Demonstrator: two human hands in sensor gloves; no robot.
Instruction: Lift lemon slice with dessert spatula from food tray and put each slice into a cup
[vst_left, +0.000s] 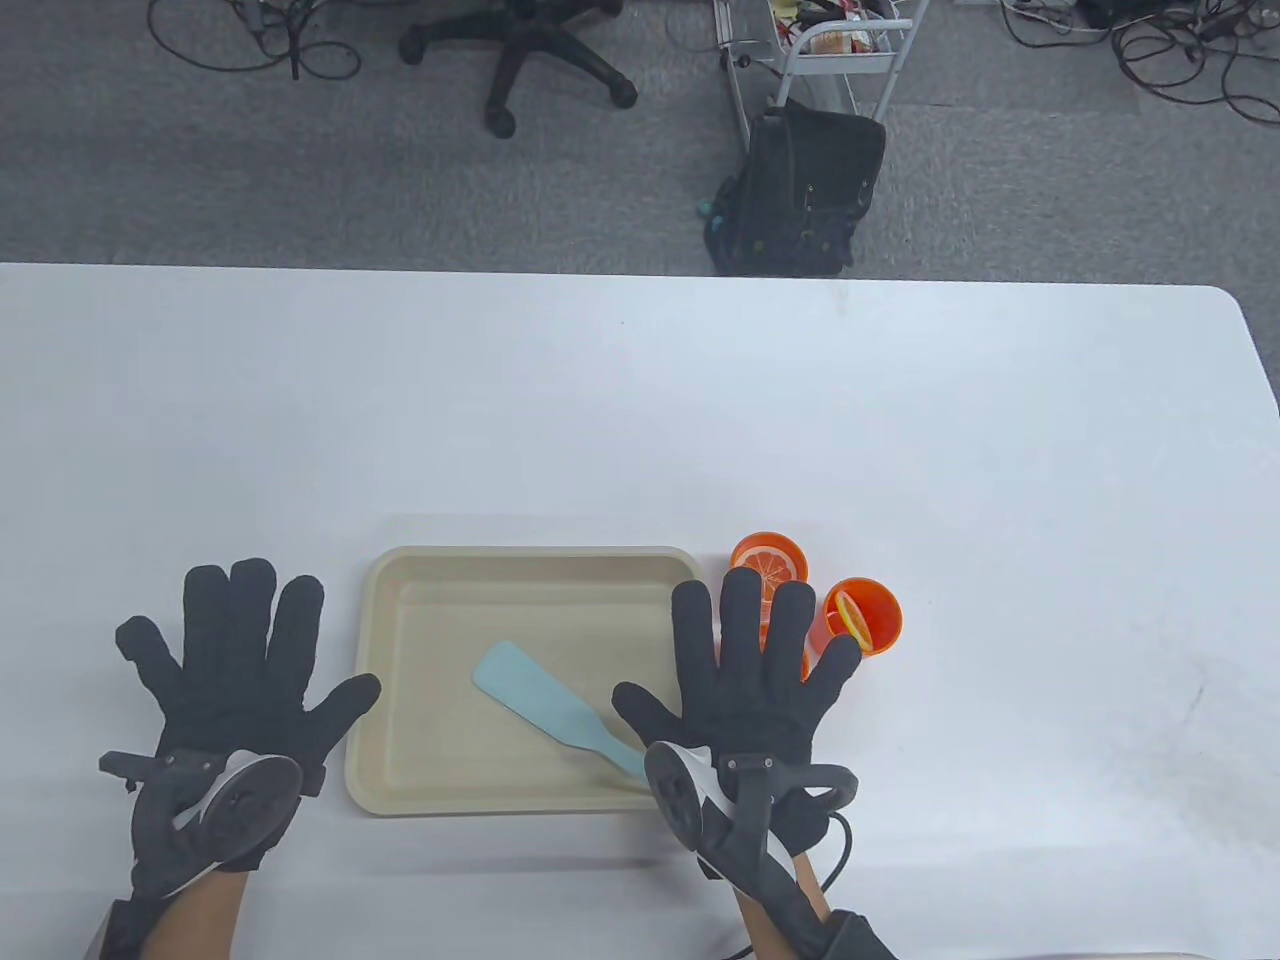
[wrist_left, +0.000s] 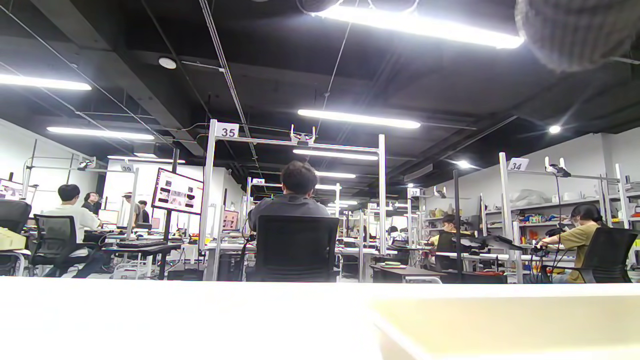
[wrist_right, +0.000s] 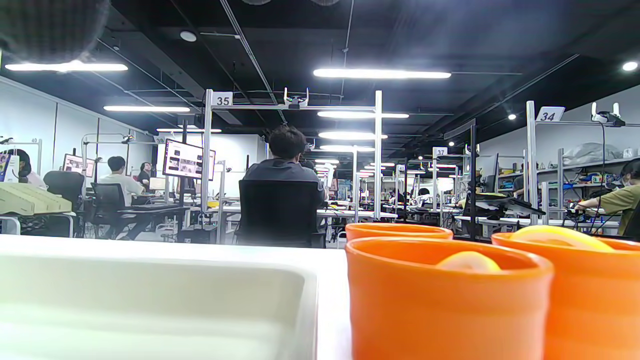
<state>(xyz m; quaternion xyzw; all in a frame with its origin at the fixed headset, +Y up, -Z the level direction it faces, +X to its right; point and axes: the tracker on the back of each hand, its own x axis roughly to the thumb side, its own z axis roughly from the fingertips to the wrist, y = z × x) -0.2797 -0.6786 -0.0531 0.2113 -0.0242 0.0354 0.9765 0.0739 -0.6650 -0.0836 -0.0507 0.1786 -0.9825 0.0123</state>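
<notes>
Pale-blue dessert spatula (vst_left: 555, 712) is lying flat in the beige food tray (vst_left: 385, 640); lemon slices are sitting in orange cups (vst_left: 866, 615); both hands (vst_left: 240, 665) (vst_left: 745, 680) are resting spread, grasping nothing.

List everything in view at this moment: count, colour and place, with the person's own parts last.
table: one, white, fills the middle of the table view
food tray: one, beige, near edge of the table between the hands; no slices visible in it
dessert spatula: one, light blue, lying in the tray, handle toward the right hand
cups: three, orange, clustered right of the tray
lemon slices: one showing in each cup, yellow-orange
office chair: one, black, on the floor beyond the table
bag: one, black, on the floor by a metal cart
left hand: black glove, fingers spread flat left of the tray
right hand: black glove, fingers spread, over the tray's right edge and the nearest cup
</notes>
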